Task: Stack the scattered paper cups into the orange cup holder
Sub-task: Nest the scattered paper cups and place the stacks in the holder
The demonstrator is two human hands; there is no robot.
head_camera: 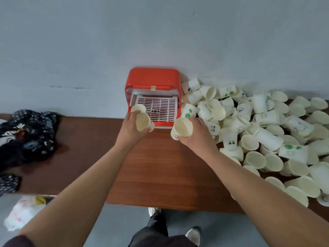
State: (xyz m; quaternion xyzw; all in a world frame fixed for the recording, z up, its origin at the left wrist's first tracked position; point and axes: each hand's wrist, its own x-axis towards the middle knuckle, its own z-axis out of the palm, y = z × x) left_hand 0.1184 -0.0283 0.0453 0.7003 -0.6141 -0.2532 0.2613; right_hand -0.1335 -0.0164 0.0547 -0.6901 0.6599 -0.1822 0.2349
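Brown wooden tabletop (160,166), grey wall (160,32). We find orange plastic cup holder (153,79) at back edge. Left hand (130,130) curls round cream paper cup (143,122) at its mouth; right hand (196,133) grips second cup (182,127) beside loose white-cup heap (267,125). Risk, we judge: right forearm (249,177) nudges heap, cups roll off.

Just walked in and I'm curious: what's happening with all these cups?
A person stands at a wooden table. The left hand grips the left cup and the right hand grips the right cup, both just in front of the open orange cup holder. The left cup is by the holder's white slatted tray, where a third cup shows at the corner. A big pile of loose cups lies on the table's right side.
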